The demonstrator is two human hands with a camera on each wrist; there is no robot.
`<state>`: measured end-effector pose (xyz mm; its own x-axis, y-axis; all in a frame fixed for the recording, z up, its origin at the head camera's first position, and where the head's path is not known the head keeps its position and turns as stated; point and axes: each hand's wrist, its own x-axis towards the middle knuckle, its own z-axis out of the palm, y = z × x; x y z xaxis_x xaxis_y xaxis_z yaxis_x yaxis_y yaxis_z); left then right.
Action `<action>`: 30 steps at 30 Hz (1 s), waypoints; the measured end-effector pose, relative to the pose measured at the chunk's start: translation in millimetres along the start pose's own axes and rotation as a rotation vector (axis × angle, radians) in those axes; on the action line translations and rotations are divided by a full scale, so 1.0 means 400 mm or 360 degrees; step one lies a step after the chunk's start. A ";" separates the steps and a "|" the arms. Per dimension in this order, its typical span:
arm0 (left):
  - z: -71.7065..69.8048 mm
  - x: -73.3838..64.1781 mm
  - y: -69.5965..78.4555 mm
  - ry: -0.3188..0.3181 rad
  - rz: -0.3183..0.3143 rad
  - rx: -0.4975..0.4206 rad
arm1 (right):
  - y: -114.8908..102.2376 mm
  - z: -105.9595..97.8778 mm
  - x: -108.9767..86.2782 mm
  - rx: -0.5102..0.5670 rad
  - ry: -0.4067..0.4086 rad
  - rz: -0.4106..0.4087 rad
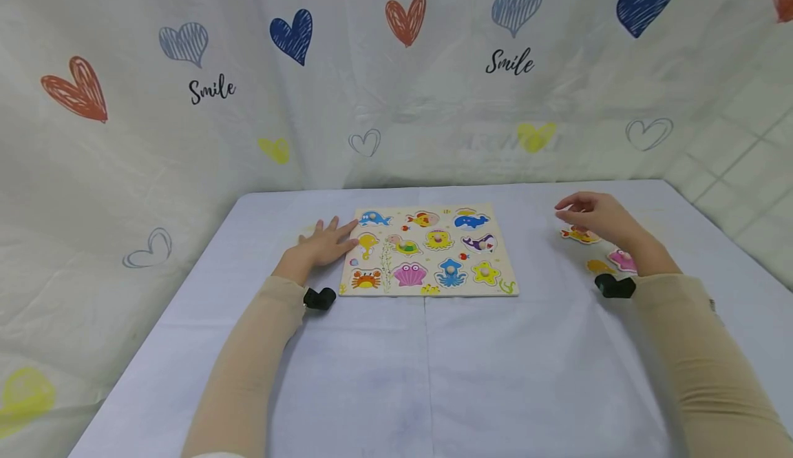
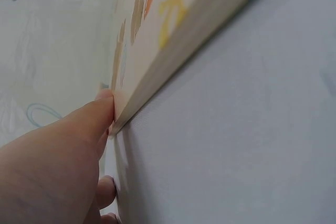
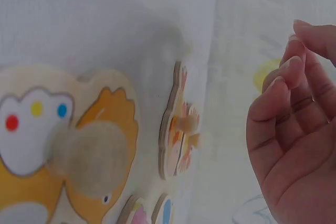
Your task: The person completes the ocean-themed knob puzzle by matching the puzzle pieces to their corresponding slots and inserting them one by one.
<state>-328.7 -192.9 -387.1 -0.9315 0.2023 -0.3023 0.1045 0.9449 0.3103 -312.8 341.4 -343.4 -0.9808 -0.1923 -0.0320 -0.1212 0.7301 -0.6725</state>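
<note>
A wooden sea-animal puzzle board [image 1: 504, 268] lies flat on the table, with pictures of a crab, a shell, a squid and other animals. My left hand [image 1: 319, 243] lies at its left side with the fingers spread; in the left wrist view the thumb [image 2: 86, 116] touches the board's edge. Over on the right, my right hand [image 1: 597, 215] hovers above loose puzzle pieces, fingers loosely bent and holding nothing. Below it are a red-orange fish piece [image 1: 581, 237], a pink piece [image 1: 622, 261] partly behind the wrist, and an orange piece [image 1: 598, 266] with a round knob [image 3: 100, 158].
A white cloth [image 1: 372, 375] covers the table. Behind it hangs a pale curtain [image 1: 347, 93] printed with hearts and "Smile". Each wrist carries a black strap-on device [image 1: 319, 299]. More piece edges [image 3: 136, 211] show low in the right wrist view.
</note>
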 end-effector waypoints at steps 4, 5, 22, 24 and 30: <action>0.003 0.005 -0.003 0.0000 -0.0002 0.0004 | 0.032 -0.017 -0.003 0.0040 -0.0057 0.0086; 0.003 0.006 -0.004 0.0001 -0.0001 0.0009 | 0.039 -0.021 -0.004 0.0039 -0.0065 0.0107; -0.003 -0.001 0.002 -0.0001 0.0002 0.0010 | 0.143 -0.046 -0.002 -0.0027 -0.0210 0.0324; -0.003 -0.001 0.003 -0.0003 0.0003 0.0012 | 0.141 -0.045 0.000 -0.0039 -0.0212 0.0329; -0.002 0.000 0.002 0.0001 0.0002 0.0015 | 0.126 -0.043 0.008 -0.0046 -0.0204 0.0325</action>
<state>-328.9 -192.4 -386.3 -0.9316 0.2031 -0.3015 0.1088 0.9471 0.3019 -324.8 388.9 -364.9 -0.9582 -0.1193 -0.2601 0.0714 0.7806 -0.6210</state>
